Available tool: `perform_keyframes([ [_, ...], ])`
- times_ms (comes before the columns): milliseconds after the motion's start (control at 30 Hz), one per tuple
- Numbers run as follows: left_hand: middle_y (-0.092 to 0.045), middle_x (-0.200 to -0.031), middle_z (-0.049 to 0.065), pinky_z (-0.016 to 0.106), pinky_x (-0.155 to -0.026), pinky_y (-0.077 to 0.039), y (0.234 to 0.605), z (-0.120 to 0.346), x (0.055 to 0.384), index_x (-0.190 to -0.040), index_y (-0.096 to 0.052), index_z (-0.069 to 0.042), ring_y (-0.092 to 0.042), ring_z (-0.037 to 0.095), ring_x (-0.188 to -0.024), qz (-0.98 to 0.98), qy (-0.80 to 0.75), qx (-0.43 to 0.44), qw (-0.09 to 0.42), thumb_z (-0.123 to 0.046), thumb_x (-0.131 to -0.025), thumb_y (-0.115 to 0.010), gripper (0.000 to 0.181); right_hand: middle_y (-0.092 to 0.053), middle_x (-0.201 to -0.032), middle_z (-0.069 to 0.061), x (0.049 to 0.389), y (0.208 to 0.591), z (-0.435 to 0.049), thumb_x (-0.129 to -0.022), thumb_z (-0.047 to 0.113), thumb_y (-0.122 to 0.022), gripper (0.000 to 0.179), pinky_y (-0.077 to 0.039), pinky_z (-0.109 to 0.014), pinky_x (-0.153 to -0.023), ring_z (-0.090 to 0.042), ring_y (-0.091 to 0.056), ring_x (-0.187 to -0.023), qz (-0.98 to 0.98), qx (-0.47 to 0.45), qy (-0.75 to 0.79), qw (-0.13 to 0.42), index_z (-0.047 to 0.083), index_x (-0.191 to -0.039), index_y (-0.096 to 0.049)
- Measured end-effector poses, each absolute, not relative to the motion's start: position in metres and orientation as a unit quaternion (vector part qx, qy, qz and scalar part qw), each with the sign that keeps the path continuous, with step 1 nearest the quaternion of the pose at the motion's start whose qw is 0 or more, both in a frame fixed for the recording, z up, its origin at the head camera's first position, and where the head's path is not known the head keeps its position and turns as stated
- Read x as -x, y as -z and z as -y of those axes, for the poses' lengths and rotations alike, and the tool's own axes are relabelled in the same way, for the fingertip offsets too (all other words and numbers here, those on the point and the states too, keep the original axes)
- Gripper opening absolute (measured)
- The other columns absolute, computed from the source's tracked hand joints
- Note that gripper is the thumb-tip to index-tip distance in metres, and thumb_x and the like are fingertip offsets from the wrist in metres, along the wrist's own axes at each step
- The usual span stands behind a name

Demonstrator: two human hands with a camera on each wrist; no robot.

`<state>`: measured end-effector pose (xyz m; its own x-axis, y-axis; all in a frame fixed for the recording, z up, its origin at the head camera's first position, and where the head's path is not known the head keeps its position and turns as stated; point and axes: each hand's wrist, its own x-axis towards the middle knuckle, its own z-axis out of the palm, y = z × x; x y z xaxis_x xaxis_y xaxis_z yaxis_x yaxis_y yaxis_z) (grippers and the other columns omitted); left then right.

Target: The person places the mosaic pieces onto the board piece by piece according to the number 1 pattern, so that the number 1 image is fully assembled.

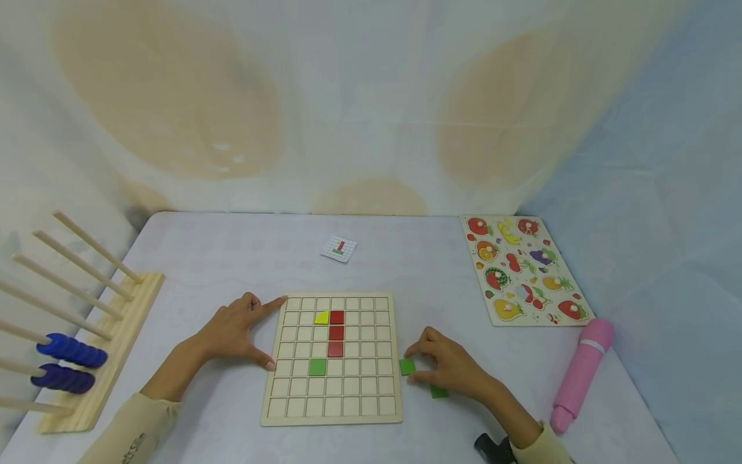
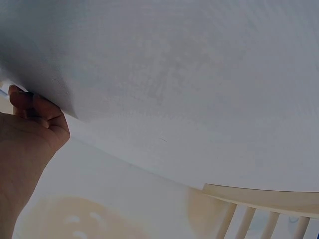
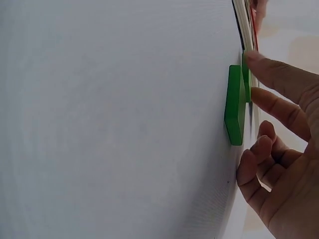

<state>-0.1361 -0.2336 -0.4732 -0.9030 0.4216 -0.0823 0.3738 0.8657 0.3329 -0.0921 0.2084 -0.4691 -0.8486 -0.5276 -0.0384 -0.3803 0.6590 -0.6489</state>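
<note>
A wooden grid board lies flat on the table. On it are several red square tiles in a column, a yellow piece with one corner cut off, and a green square tile. My left hand touches the board's left edge, thumb and index finger spread wide; its other fingers curl. Just right of the board, my right hand pinches another green square tile between thumb and index finger. Partly under that hand lies one more green tile.
A small pattern card lies behind the board. To the left stands a wooden peg rack with blue beads. A fruit puzzle board and a pink cylindrical object are at the right. Near the right forearm is a black object.
</note>
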Motion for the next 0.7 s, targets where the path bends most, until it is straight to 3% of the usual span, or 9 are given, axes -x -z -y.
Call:
perform_keyframes([
  [200,-0.036,-0.097,0.000,0.032,-0.067,-0.027,0.4744,0.2341,0.1367,-0.153,-0.039,-0.031,-0.035,0.014,-0.080,-0.963,-0.157,-0.205,0.079,-0.085,-0.048,-0.076,0.123,-0.044,-0.089,0.009,0.0910,0.4708,-0.2080,-0.079,0.018,-0.083,0.022,-0.039,-0.020,-0.066,-0.001,-0.040,-0.077,-0.908,0.273,0.305,0.088,0.017,-0.097,-0.071],
  [700,-0.036,-0.097,0.000,0.032,-0.067,-0.027,0.4705,0.2322,0.1350,-0.152,-0.040,-0.028,-0.035,0.015,-0.080,-0.962,-0.158,-0.205,0.081,-0.082,-0.049,-0.078,0.123,-0.049,-0.091,0.009,0.0875,0.4672,-0.2067,-0.077,0.019,-0.084,0.022,-0.043,-0.020,-0.071,-0.002,-0.046,-0.080,-0.910,0.267,0.314,0.052,0.019,-0.093,-0.070],
])
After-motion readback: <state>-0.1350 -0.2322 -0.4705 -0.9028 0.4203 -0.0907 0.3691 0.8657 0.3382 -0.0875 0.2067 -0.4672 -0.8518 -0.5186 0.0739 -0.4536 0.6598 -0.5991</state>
